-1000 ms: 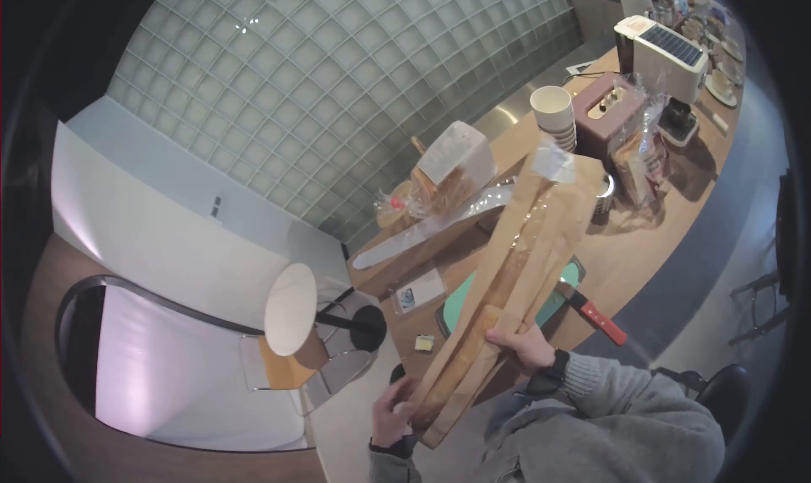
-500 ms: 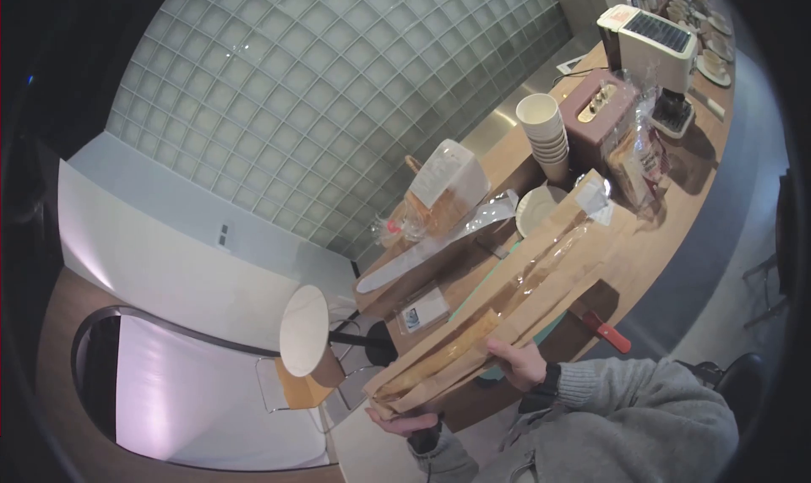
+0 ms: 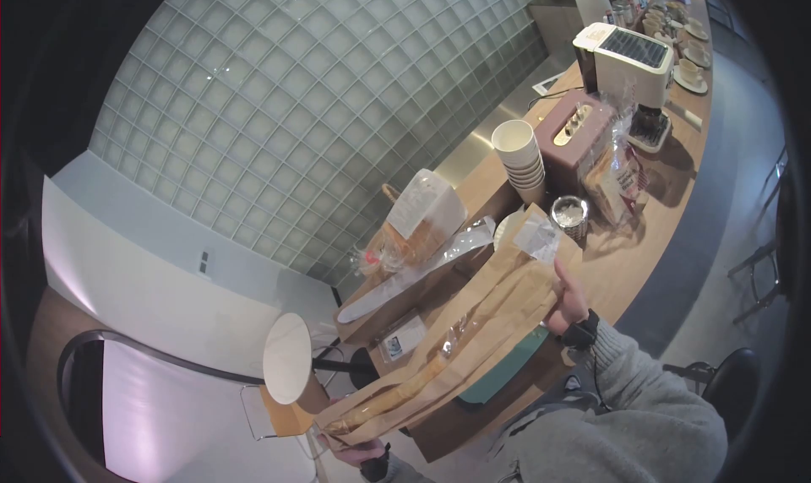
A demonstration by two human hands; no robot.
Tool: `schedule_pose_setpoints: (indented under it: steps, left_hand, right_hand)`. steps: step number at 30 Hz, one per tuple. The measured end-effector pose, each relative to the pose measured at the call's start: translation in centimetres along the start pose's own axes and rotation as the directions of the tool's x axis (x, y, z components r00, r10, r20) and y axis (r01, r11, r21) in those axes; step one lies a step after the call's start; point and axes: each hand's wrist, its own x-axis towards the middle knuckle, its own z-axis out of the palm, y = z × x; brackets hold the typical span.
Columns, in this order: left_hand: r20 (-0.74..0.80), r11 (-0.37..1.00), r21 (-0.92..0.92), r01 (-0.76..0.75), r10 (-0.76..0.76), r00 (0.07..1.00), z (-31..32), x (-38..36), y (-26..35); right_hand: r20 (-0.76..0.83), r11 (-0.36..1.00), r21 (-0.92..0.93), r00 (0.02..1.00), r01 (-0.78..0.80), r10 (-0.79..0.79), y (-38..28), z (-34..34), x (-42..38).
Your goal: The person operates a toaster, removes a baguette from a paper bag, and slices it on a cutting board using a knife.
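A long brown paper bag (image 3: 498, 301) with a clear window stretches slantwise above the counter, and a baguette (image 3: 384, 403) shows through it at the lower end. My left hand (image 3: 356, 452) is closed under that lower left end, its fingers partly hidden by the paper. Toward the other end, my right hand (image 3: 568, 301) grips the bag's right edge, thumb on top. Below the bag, a teal board (image 3: 505, 366) is partly covered. Close to the bag's upper end stands a small metallic cup (image 3: 569, 216).
Stacked paper cups (image 3: 519, 158), a mauve toaster-like box (image 3: 574, 132), bagged sliced bread (image 3: 612, 183) and a white coffee machine (image 3: 629, 65) line the wooden counter (image 3: 650, 242). Another bread bag (image 3: 422, 217) lies behind. A round white lamp-like disc (image 3: 287, 358) stands at the left.
My right hand has moved up along the bag toward its far end. My left hand and the bag's lower end have shifted down and left. The metallic cup has come into view.
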Motion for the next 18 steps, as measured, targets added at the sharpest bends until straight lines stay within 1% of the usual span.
schedule_pose_setpoints:
  steps: [3, 5, 6, 7, 8, 9, 10, 11, 12, 14, 15, 17, 18]
  left_hand:
    - [0.026, 0.988, 0.031, 0.154, -0.154, 0.988, -0.5, -0.2, 0.1]
    - [0.039, 0.966, 0.059, 0.253, -0.256, 0.966, -0.9, -0.3, 0.1]
    - [0.040, 0.958, 0.069, 0.278, -0.281, 0.959, -1.5, -1.4, 0.0]
    - [0.118, 0.896, -0.116, 0.429, -0.417, 0.901, -2.4, -3.5, 0.0]
    - [0.218, 0.774, -0.281, 0.567, -0.524, 0.823, -3.3, -5.6, 0.0]
    - [0.272, 0.692, -0.351, 0.631, -0.569, 0.776, -3.8, -7.4, 0.1]
    - [0.312, 0.512, -0.445, 0.735, -0.681, 0.663, -4.2, -8.9, 0.2]
    - [0.366, 0.305, -0.522, 0.796, -0.763, 0.532, -4.6, -10.5, 0.3]
    - [0.396, 0.193, -0.552, 0.811, -0.795, 0.459, -4.9, -11.2, 0.3]
    - [0.286, 0.504, -0.389, 0.771, -0.730, 0.621, -5.6, -11.1, -0.4]
    - [0.265, 0.571, -0.338, 0.748, -0.705, 0.658, -5.8, -11.3, -0.7]
    - [0.294, 0.470, -0.454, 0.757, -0.723, 0.626, -5.5, -12.3, -1.1]
    - [0.302, 0.439, -0.482, 0.759, -0.729, 0.614, -5.4, -12.2, -1.0]
  right_hand:
    - [0.036, 0.998, 0.018, 0.997, -0.062, 0.061, 0.5, -0.9, 0.5]
    - [-0.006, 0.998, 0.061, 1.000, 0.011, -0.011, 1.1, -0.6, 1.0]
    - [-0.015, 0.997, 0.071, 1.000, 0.028, -0.027, 1.4, -0.6, 1.2]
    - [-0.011, 0.998, 0.018, 0.998, 0.060, -0.060, 1.8, -0.7, 1.3]
    - [-0.004, 0.995, -0.036, 0.996, 0.094, -0.094, 2.0, -0.7, 1.4]
    - [0.003, 0.992, -0.068, 0.994, 0.110, -0.110, 2.1, -1.0, 1.6]
    - [0.093, 0.993, -0.082, 0.992, 0.089, -0.081, 2.2, -1.6, 1.6]
    - [0.180, 0.993, -0.098, 0.982, 0.068, -0.049, 2.2, -2.3, 1.7]
    - [0.224, 0.992, -0.113, 0.974, 0.056, -0.030, 2.1, -2.4, 1.6]
    - [0.433, 0.989, -0.142, 0.901, 0.030, 0.035, 1.8, -1.8, 1.4]
    - [0.481, 0.988, -0.152, 0.875, 0.024, 0.053, 1.9, -2.1, 1.3]
    - [0.523, 0.995, -0.096, 0.850, -0.004, 0.053, 2.3, -3.6, 1.5]
    - [0.532, 0.996, -0.086, 0.845, -0.010, 0.055, 2.2, -3.7, 1.4]
